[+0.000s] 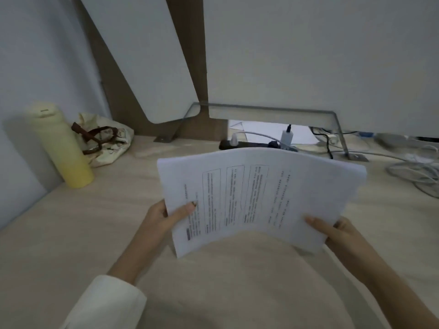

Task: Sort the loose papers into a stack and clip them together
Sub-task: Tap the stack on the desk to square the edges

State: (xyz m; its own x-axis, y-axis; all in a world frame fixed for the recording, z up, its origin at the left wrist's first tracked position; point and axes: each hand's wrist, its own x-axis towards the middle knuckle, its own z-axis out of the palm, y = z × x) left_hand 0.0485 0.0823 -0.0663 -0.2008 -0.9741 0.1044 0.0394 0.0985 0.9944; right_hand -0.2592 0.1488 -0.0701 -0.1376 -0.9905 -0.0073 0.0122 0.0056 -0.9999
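A stack of white printed papers (259,195) is held up above the light wooden desk (71,233), bowed upward in the middle. My left hand (166,217) grips the stack's left edge, thumb on the top sheet and fingers behind. My right hand (332,231) grips the right edge the same way, thumb lying on the front. The sheets' edges are roughly aligned, with a few offset at the right side. No clip is visible.
A yellow bottle (61,148) and a cream cloth bag (104,141) with brown straps stand at the back left. A black power strip (247,144) with plugs and cables (418,176) lies at the back right. White divider panels (308,55) rise behind the desk.
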